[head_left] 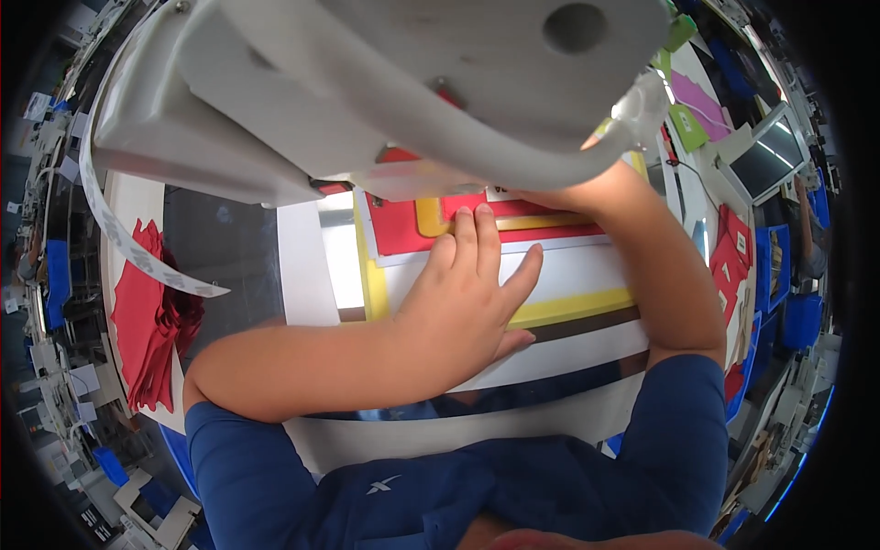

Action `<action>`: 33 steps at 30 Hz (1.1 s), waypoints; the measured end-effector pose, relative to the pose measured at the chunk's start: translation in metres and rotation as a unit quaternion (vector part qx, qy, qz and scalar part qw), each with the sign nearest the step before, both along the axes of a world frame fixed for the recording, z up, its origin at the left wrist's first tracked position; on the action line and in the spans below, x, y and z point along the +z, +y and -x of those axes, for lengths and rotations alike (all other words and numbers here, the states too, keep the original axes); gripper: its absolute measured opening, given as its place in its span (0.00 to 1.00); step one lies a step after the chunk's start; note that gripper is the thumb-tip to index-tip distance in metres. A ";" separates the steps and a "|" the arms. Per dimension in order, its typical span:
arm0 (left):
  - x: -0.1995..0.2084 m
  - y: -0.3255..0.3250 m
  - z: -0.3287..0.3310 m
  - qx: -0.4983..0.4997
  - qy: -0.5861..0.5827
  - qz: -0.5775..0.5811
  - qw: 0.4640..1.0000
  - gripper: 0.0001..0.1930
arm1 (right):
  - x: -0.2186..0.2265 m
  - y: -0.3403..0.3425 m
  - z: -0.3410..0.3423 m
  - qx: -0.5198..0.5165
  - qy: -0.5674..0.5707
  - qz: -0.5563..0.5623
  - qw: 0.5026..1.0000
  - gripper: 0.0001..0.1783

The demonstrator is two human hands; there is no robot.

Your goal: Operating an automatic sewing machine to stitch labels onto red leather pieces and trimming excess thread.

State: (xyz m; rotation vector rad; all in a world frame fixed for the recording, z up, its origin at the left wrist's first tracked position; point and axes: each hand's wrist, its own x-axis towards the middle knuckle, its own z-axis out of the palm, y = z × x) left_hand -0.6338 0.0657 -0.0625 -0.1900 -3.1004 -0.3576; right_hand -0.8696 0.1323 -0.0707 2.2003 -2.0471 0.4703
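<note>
My left hand [458, 298] lies flat, thumb apart and fingers stretched out. Its fingertips rest on red fabric [396, 229] and the yellow-edged strip [429, 218] over it. Beneath the fabric are white sheets and a template with a yellow border [573, 309]. My right hand [573, 197] reaches in from the right behind the curved guard of a pale grey machine head [367, 101]; its fingers are hidden, so what they touch or hold cannot be seen. A small white label [498, 194] shows beside the left fingertips.
The machine head hangs over the work and hides its far part. A printed white tape [137, 243] curls down at the left, near a stack of red fabric pieces [151, 316]. More red pieces [731, 257] and a screen [773, 156] stand at the right, with blue bins beyond.
</note>
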 end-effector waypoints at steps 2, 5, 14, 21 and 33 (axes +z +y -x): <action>0.003 0.002 -0.006 0.004 -0.020 0.013 1.000 0.45 | 0.021 -0.005 -0.021 -0.110 0.010 -0.175 0.978 0.21; 0.008 0.006 -0.010 -0.019 -0.032 0.024 0.999 0.45 | 0.028 0.002 -0.027 -0.058 -0.006 -0.123 0.991 0.18; 0.015 0.017 -0.028 -0.051 -0.053 0.066 0.995 0.44 | 0.026 0.010 -0.043 -0.038 -0.015 -0.163 0.986 0.19; 0.015 0.017 -0.027 -0.045 -0.043 0.055 0.997 0.46 | 0.023 0.019 -0.038 -0.020 -0.054 -0.132 0.990 0.20; 0.029 0.009 -0.021 -0.027 -0.074 0.099 0.992 0.52 | 0.039 0.091 -0.010 -0.206 -0.086 -0.074 0.972 0.13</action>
